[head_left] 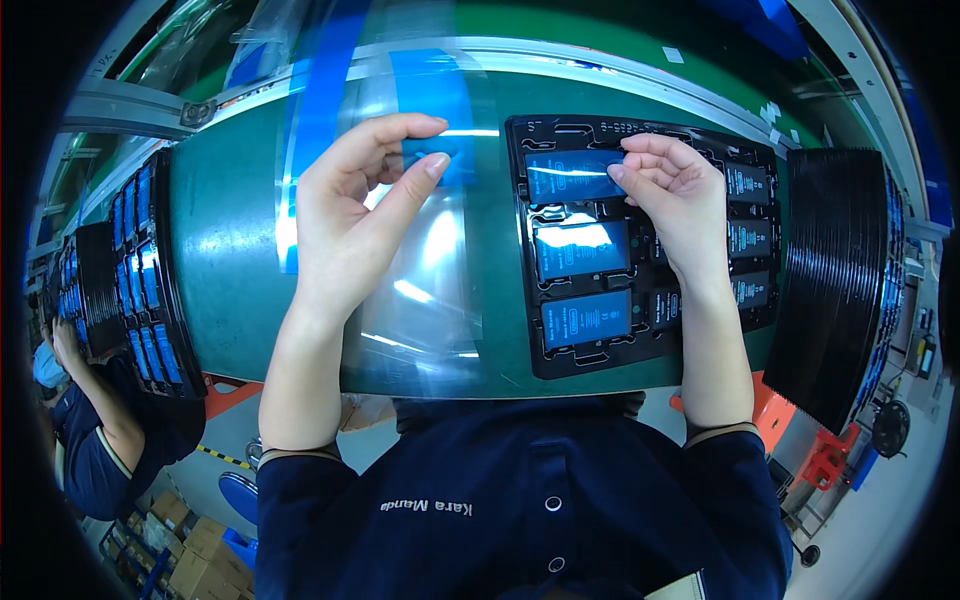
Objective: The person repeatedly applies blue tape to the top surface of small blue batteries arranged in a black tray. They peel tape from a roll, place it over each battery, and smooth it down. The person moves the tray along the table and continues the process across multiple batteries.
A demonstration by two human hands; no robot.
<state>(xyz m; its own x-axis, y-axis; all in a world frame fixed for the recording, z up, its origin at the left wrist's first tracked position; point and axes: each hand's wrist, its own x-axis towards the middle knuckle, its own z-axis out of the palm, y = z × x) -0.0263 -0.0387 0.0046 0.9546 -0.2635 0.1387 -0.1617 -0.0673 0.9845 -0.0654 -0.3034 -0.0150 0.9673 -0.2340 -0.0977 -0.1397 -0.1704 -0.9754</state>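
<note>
My left hand [362,205] is raised over clear plastic film [430,310] on the green table. Its thumb and forefinger are apart, with a blue strip [432,90] seen behind and between them. My right hand [672,190] hovers over a black plastic tray [640,355]. Its thumb and forefinger are drawn together at the right end of a flat blue battery [570,178]; whether they grip its edge or a thin film is unclear. Two more batteries, a glossy one [580,250] and a lower one [585,320], lie below in the same column. My right hand and forearm partly hide the middle column.
A tall stack of black trays [835,280] stands at the table's right end. Filled trays [150,280] lean at the left edge, near a co-worker's arm [105,410]. A metal rail [560,58] runs along the back. Cardboard boxes [205,560] sit on the floor at lower left.
</note>
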